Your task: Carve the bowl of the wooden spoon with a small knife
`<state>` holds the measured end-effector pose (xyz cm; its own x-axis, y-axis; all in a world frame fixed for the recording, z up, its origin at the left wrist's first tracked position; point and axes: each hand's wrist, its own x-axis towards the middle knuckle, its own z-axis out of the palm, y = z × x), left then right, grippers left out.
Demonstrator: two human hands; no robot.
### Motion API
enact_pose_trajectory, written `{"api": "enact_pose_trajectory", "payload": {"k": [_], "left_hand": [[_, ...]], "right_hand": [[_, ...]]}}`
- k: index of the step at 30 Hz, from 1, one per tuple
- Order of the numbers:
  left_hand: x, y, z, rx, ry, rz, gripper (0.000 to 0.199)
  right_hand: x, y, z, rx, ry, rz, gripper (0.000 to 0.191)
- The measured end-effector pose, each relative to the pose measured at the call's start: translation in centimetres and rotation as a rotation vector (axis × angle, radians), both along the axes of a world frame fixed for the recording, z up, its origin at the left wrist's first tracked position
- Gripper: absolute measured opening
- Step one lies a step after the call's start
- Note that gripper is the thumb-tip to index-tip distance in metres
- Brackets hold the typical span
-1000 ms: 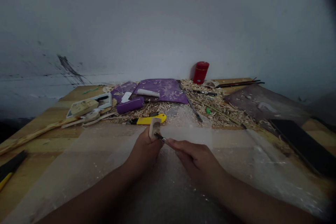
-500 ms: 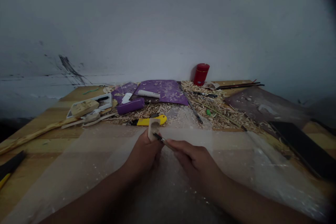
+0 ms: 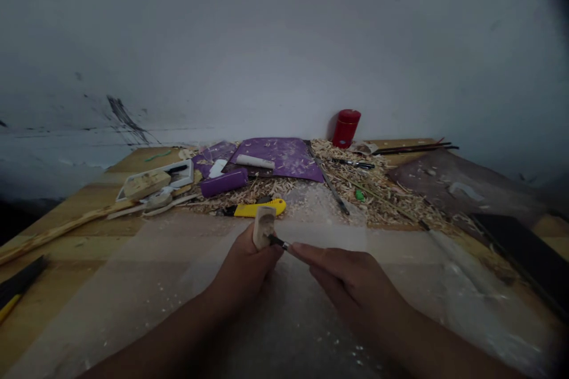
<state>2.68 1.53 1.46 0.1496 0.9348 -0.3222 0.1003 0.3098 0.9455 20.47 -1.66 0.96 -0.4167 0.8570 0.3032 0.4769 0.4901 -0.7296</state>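
Head view: the left hand [image 3: 244,266] curls closed around a small pale wooden block [image 3: 264,227], held upright in its grip. The right hand [image 3: 351,284] pinches a slim black carving tool [image 3: 276,241], whose tip meets the block's edge, just nearer the person than a yellow utility knife [image 3: 255,208] on the worktop [image 3: 89,195].

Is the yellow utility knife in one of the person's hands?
No, the yellow utility knife lies beyond them; the left hand holds a wooden block, the right hand a small knife.
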Motion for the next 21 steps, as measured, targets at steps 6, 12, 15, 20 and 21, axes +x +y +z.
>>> {"api": "enact_pose_trajectory", "payload": {"k": [6, 12, 15, 20, 21], "left_hand": [[-0.08, 0.10, -0.01, 0.055, 0.052, -0.012, 0.012], [-0.23, 0.08, -0.24, 0.110, 0.096, -0.016, 0.010], [-0.17, 0.09, 0.03, 0.085, 0.103, -0.006, 0.010], [0.01, 0.09, 0.19, 0.056, 0.071, 0.004, 0.013], [0.06, 0.05, 0.14, 0.052, 0.062, 0.009, 0.013]], "right_hand": [[0.00, -0.10, 0.18, 0.024, -0.098, 0.018, 0.043], [0.24, -0.39, 0.74, 0.030, -0.155, 0.025, 0.044], [0.24, -0.50, 0.89, 0.019, -0.122, 0.022, 0.044], [0.38, -0.33, 0.66, 0.050, -0.069, -0.017, 0.039], [0.43, -0.28, 0.61, 0.069, -0.080, -0.028, 0.039]]}}
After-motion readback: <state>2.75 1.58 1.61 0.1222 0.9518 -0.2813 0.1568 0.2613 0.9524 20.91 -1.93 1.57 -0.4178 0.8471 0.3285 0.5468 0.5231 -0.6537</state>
